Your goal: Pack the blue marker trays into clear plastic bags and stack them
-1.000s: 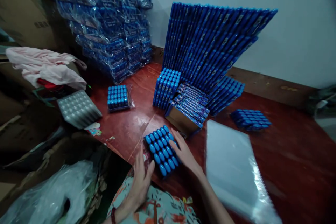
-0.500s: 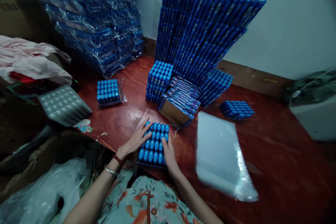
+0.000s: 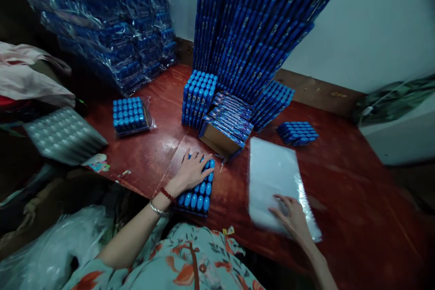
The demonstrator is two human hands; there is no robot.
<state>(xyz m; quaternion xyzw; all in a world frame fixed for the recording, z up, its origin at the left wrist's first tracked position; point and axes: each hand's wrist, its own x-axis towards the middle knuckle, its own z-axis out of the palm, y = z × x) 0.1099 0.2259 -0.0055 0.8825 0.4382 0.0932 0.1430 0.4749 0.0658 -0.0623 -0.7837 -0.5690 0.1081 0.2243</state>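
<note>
My left hand point(image 3: 193, 171) lies flat with spread fingers across a pack of blue rounded-top pieces point(image 3: 197, 200) at the table's front edge. The rows at its near end and right side show; the hand covers the rest. Over the stack of clear plastic bags point(image 3: 272, 167) is my right hand point(image 3: 292, 217), its thumb and fingers apart. It holds nothing that I can see; whether the fingertips touch the top bag I cannot tell. Just beyond the pack, an open cardboard box point(image 3: 220, 140) rests on its side, with patterned flat cards point(image 3: 233, 115) layered above it.
Tall blue stacks point(image 3: 248, 31) lean against the wall, with shorter blue packs point(image 3: 200, 90) before them. A bagged pack point(image 3: 131, 113) lies left, near a grey bumpy tray point(image 3: 64, 136). Plastic-wrapped bundles point(image 3: 118, 31) rise at the back left. Another blue pack point(image 3: 299, 133) lies right.
My right hand has left the blue pack and moved right, over the plastic bags. My left hand has shifted further across the top of the pack. The view has tilted slightly.
</note>
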